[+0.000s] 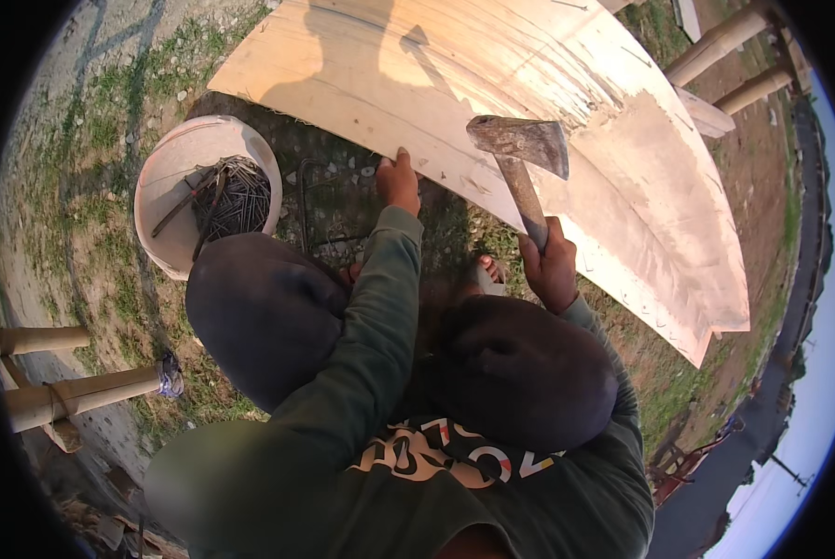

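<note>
My right hand [552, 265] is closed round the wooden handle of a hatchet [527, 191]. Its worn metal head is raised in front of the large pale wooden board [636, 200]. At the board's near edge, my left hand [400, 186] grips the wood, with some fingers hidden beneath it. Several bent nails stick out along the board's right side and far part. Left of my left hand stands a whitish bucket [161, 200] holding a heap of long nails [238, 200].
A bent dark metal rod [303, 200] lies on the ground between bucket and board. Bamboo poles [87, 391] stand at the left, and more bamboo poles [716, 47] at the upper right. My knees [264, 321] are bent close to the bucket. Grass and pebbles cover the ground.
</note>
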Action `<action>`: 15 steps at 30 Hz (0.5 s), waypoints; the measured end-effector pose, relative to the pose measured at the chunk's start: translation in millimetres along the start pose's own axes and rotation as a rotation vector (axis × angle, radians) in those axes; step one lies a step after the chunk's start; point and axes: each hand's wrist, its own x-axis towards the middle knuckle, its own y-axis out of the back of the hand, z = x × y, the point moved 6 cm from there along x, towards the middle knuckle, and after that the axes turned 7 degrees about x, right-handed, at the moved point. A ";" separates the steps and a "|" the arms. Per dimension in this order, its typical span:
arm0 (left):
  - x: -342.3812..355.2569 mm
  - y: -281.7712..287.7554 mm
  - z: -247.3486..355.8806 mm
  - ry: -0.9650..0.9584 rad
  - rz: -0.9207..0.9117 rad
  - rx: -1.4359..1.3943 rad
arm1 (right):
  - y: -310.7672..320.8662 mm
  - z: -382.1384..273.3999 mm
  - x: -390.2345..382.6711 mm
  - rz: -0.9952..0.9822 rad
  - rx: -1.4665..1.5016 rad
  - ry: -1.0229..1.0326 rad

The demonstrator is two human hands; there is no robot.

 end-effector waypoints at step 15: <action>6.3 1.5 -14.4 0.067 0.163 0.033 | -57.2 76.4 -19.3 -0.104 -0.126 -0.095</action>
